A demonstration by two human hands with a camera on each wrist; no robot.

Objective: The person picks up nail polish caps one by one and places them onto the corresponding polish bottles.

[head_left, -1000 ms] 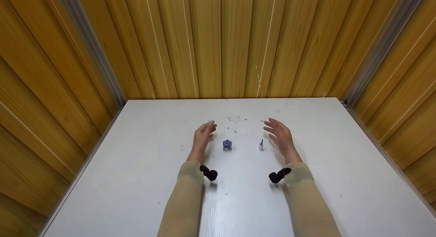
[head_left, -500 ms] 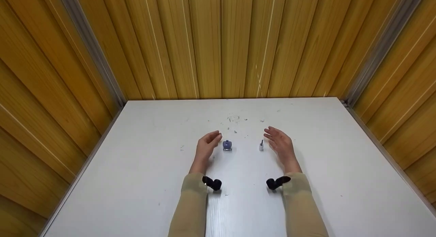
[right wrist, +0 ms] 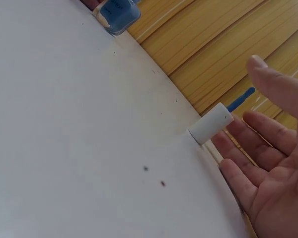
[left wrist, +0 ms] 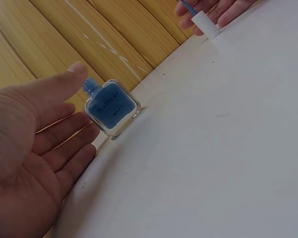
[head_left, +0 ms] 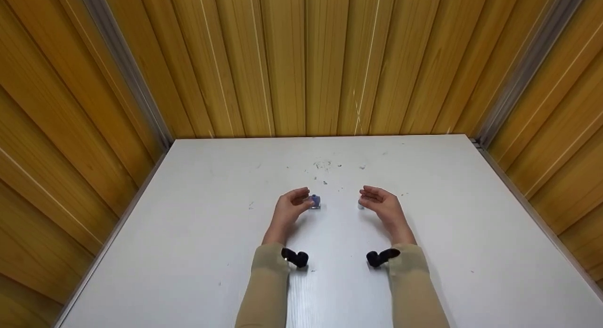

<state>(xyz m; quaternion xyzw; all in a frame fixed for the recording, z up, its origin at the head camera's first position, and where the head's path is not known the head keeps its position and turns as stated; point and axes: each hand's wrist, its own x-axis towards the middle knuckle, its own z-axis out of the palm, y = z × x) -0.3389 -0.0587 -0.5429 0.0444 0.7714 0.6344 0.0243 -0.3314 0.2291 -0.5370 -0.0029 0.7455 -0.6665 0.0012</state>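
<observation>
Bottle (left wrist: 111,106) of blue polish, lettered MAYREAY, stands upright and uncapped on the white table (head_left: 188,252), at the fingers of the left hand (head_left: 290,209). That hand's thumb is held well away from its fingers, which are loosely extended and side by side. The thumb tip lies just beside the bottle's neck on the near side, and the fingertips reach past its left edge toward the far side; whether either touches the glass, I cannot tell.

To the right, well apart from the bottle, a white cap (right wrist: 211,124) stands on end with its blue brush (right wrist: 241,100) pointing up. It sits to the left of the right hand (head_left: 384,206), between thumb and fingers. The thumb is spread clear of the brush on the near side; the other fingers, slightly bent, lie behind the cap on the far side, pinching nothing. Contact between fingertips and cap cannot be made out.

Small dark specks (head_left: 323,164) dot the far part of the table, before a yellow wood-patterned wall (head_left: 282,59).
</observation>
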